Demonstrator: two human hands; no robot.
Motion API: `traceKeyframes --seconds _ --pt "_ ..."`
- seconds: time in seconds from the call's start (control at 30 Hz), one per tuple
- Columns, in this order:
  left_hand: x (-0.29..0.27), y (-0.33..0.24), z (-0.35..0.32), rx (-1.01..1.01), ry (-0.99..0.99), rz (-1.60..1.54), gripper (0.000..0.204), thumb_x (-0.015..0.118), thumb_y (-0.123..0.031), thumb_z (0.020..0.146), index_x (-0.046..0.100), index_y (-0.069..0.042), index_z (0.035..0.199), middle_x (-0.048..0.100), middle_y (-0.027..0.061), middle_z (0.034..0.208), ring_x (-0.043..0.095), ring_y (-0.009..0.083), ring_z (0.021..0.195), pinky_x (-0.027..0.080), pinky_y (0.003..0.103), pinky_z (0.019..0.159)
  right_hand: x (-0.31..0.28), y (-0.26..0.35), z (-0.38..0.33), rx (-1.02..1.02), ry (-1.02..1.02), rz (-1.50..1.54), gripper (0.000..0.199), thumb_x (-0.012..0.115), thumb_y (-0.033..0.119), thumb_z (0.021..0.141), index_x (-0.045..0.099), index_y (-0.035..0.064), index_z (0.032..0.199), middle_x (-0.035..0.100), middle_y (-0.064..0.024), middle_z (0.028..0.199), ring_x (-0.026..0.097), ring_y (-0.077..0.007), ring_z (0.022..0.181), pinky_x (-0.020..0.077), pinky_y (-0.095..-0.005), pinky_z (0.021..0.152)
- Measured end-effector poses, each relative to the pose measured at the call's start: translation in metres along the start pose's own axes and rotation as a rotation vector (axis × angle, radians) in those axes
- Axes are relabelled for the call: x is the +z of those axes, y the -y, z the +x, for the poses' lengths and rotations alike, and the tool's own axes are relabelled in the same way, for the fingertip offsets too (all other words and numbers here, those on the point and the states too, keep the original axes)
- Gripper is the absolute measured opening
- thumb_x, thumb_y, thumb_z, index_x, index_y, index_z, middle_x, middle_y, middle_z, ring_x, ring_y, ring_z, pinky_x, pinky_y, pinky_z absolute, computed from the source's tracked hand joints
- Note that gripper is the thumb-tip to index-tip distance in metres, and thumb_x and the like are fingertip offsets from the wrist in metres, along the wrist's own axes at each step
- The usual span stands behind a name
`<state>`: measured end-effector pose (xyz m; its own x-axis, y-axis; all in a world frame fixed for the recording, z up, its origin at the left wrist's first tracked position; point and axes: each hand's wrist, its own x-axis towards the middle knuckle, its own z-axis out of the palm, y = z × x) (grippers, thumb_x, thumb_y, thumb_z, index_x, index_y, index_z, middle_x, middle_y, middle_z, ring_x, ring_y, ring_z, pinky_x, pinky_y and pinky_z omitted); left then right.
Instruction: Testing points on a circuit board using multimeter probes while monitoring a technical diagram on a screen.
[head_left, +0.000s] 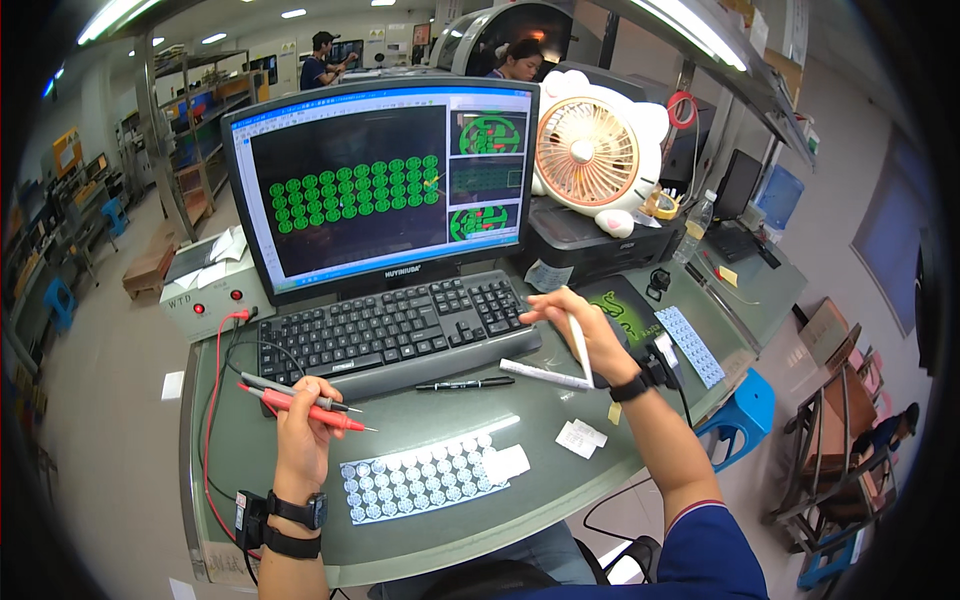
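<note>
My left hand (pixel 308 415) is closed around a pair of test probes, a red probe (pixel 325 412) and a grey-black probe (pixel 290 389), their metal tips pointing right. My right hand (pixel 590 335), in front of the keyboard's right end, grips a white folded strip (pixel 548 375) bent into a V; its material is unclear. Between and below my hands, a white panel of several round circuit boards (pixel 415 482) lies flat on the table. A small white paper piece (pixel 506 464) covers part of its right end. Beyond it lies a black marker pen (pixel 465 383).
A keyboard (pixel 390 325) and monitor (pixel 390 190) stand behind my hands. Paper slips (pixel 581 438), a mouse pad (pixel 615 312) and a blue-white panel (pixel 690 346) lie rightward, with a fan (pixel 590 150) and bottle (pixel 695 228) farther back. A red-socketed box (pixel 215 295) feeds the probe cables.
</note>
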<state>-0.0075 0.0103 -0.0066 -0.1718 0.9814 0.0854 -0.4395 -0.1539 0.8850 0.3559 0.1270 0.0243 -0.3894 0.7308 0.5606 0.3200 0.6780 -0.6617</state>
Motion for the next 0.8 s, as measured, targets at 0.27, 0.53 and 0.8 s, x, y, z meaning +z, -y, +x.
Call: traceKeyframes --seconds 0.27,0.53,0.8 --pt "-0.003 0.0 0.002 0.027 -0.022 0.012 0.023 0.049 -0.025 0.095 0.055 -0.006 0.086 0.059 0.0066 0.08 0.053 0.0097 0.059 0.043 0.023 0.052 0.022 -0.052 0.049 -0.118 0.093 -0.334 0.006 0.056 0.012 0.092 0.059 0.0063 0.093 0.067 -0.008 0.088 0.062 -0.0297 0.088 0.0475 -0.0395 0.076" --pt "-0.003 0.0 0.002 0.027 -0.001 0.027 0.023 0.048 -0.025 0.095 0.055 -0.005 0.086 0.057 0.0055 0.08 0.053 0.0101 0.061 0.044 0.024 0.054 0.025 -0.065 0.061 -0.003 -0.008 -0.664 0.012 0.049 0.021 0.096 0.055 0.0107 0.092 0.066 -0.0062 0.083 0.06 -0.0289 0.088 0.038 -0.04 0.08" --pt "-0.003 0.0 0.004 0.021 -0.003 0.03 0.023 0.05 -0.026 0.095 0.056 -0.005 0.086 0.057 0.0051 0.079 0.052 0.0098 0.06 0.043 0.023 0.054 0.047 -0.05 0.051 -0.196 0.142 -0.515 0.012 0.053 0.023 0.094 0.057 0.0127 0.089 0.065 -0.0003 0.079 0.058 -0.0238 0.086 0.0374 -0.0382 0.081"
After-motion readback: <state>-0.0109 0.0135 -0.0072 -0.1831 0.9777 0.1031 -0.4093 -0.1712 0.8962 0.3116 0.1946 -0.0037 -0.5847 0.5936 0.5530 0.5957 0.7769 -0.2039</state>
